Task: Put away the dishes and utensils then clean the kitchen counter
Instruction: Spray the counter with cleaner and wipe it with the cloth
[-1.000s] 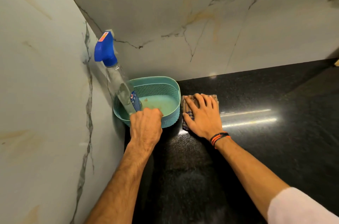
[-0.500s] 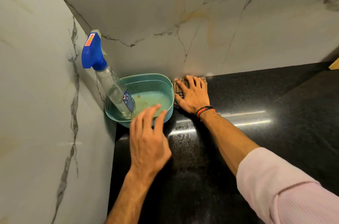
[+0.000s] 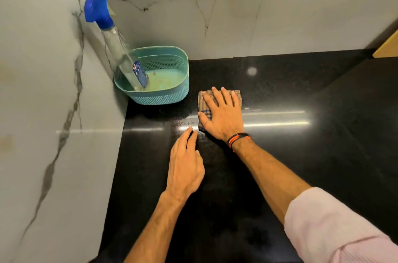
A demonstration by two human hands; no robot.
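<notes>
My right hand point(image 3: 221, 114) lies flat, fingers spread, pressing a folded checked cloth point(image 3: 237, 94) onto the black counter point(image 3: 301, 155). The cloth shows around my fingers and under my thumb. My left hand point(image 3: 185, 163) hovers over or rests lightly on the counter just left of my right wrist, fingers relaxed and holding nothing. A teal perforated basket point(image 3: 170, 94) stands in the corner, to the left of the cloth. A clear spray bottle point(image 3: 120, 53) with a blue trigger head leans in it against the left wall.
Marble walls close off the left side point(image 3: 43, 112) and the back point(image 3: 237, 15). Wet streaks and light reflections mark the counter around the cloth. A yellowish edge point(image 3: 387, 47) shows at the far right.
My left hand let go of the basket and drew back towards me. My right hand slid the cloth from beside the basket up to the back wall, then back and right to mid-counter.
</notes>
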